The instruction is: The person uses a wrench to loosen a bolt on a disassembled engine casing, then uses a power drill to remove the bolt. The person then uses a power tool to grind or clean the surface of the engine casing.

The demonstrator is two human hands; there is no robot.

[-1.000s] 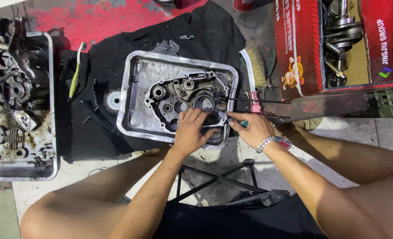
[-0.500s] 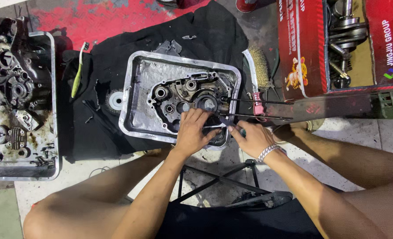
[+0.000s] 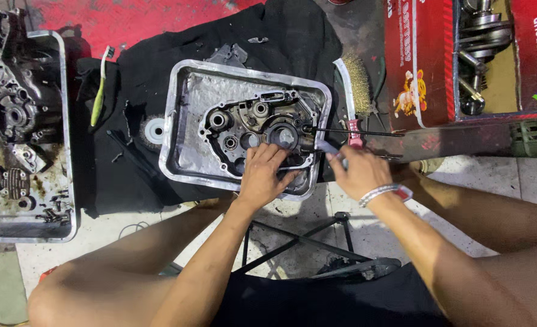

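A grey engine case half [image 3: 253, 124] lies in a dented metal tray [image 3: 187, 91] on a black cloth. My left hand [image 3: 265, 175] rests flat on the near part of the case, fingers spread, gripping nothing. At the tray's right edge, my right hand [image 3: 359, 172] pinches a small flat metal tool [image 3: 326, 147] whose tip points at the case. It wears a bracelet at the wrist. Just beyond that hand, a thin rod tool with a red grip [image 3: 354, 133] lies across the tray rim.
A second tray [image 3: 69, 181] at the left holds several oily engine parts. A green toothbrush [image 3: 99, 91], a wire wheel [image 3: 153, 130] and a wire brush [image 3: 356, 85] lie on the cloth. A red box [image 3: 426, 60] at top right holds a crankshaft [image 3: 480, 36]. A stool frame [image 3: 305, 242] stands between my legs.
My right hand has pulled back to the right, from over the case to the tray's right edge. My left hand stays on the case.
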